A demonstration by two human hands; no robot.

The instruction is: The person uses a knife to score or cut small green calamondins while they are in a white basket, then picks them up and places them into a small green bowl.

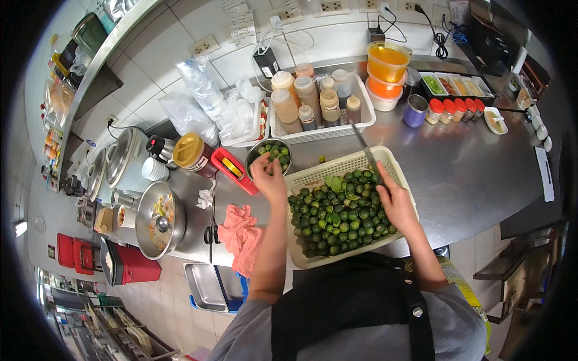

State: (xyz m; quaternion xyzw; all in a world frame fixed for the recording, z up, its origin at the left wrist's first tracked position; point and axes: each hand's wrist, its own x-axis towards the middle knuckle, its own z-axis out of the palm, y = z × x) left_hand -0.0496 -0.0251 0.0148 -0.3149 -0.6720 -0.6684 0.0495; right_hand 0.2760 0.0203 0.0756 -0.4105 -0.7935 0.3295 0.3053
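My right hand (396,198) grips a knife (366,146), its blade pointing away from me over the far right part of a cream plastic basket (403,176). Small green citrus fruits (343,216), with a few leaves among them, fill much of this basket. My left hand (269,178) is over the near rim of a round metal bowl (289,155). Its fingers are apart and slightly blurred, and I see nothing held in them. More green citrus fruits (275,152) lie inside the bowl. A single small fruit (321,159) rests on the steel counter between bowl and basket.
Behind the bowl stands a white basket (316,134) of squeeze bottles. A red tape dispenser (232,169), a pink cloth (239,234), scissors (211,234) and a large steel bowl (176,239) are to the left. Red-capped jars (435,111) and a purple tumbler (415,113) stand back right.
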